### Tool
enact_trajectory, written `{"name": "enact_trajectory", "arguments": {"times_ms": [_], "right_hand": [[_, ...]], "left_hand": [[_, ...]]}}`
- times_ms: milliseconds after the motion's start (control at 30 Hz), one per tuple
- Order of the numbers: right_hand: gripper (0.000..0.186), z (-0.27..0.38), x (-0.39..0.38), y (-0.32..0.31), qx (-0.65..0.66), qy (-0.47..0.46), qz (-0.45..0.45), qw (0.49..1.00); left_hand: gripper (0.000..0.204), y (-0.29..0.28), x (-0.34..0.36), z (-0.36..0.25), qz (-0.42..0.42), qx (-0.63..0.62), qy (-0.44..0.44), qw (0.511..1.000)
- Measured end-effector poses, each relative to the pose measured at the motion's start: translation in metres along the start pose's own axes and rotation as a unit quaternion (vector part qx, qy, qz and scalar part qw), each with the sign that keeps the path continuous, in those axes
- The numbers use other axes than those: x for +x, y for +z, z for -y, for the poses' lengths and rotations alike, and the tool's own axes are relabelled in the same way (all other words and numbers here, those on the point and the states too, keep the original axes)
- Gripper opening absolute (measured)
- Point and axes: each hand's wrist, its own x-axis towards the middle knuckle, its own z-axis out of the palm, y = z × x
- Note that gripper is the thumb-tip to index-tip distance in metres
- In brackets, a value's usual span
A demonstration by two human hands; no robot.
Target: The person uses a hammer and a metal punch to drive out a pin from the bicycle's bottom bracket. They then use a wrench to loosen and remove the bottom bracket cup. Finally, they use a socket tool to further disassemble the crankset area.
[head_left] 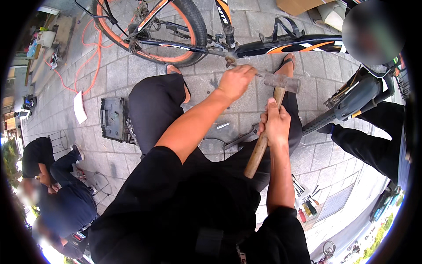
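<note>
One hammer (pixel 282 82) clamped in the right hand (pixel 277 122) and one slim rod (pixel 258 75) pinched in the left hand (pixel 237 80), both right of the bottom bracket (pixel 229 60), which still sits in the bicycle frame (pixel 307 44), work seemingly unfinished.

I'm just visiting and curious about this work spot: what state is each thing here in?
Left hand: closed on a thin metal tool
Right hand: closed on the hammer
Hammer: tilted, head near the thin metal tool; contact unclear
Bicycle wheel: mounted on its frame
Orange cord: loosely looped on the paving
White panel: lying on the paving
Black case: on the paving; open or shut unclear
Screwdrivers: lying grouped
</note>
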Motion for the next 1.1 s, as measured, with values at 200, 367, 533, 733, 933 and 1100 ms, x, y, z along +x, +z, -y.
{"name": "enact_trajectory", "arguments": {"times_ms": [200,367,533,733,933,1100], "right_hand": [[0.032,-0.036,0.015,0.002,0.030,-0.018,-0.045,0.998],[0.024,-0.079,0.077,0.029,-0.057,0.112,-0.036,0.991],[0.048,-0.209,0.157,0.057,-0.267,0.173,-0.050,0.947],[0.054,-0.225,0.103,0.076,-0.508,0.133,-0.076,0.847],[0.044,-0.181,0.114,0.068,-0.502,0.043,0.032,0.863],[0.038,-0.197,0.119,0.060,-0.461,0.027,0.027,0.887]], "left_hand": [[0.022,0.022,-0.051,0.022,0.177,0.002,-0.056,0.983],[0.023,0.044,-0.107,0.045,0.427,0.072,-0.159,0.887],[0.020,0.042,-0.134,0.062,0.468,0.087,-0.235,0.847],[0.046,0.042,-0.080,0.084,0.139,-0.390,-0.580,0.702],[0.059,0.022,-0.017,0.076,0.003,-0.730,-0.581,0.361],[0.056,0.028,0.002,0.074,-0.016,-0.794,-0.546,0.268]]}}
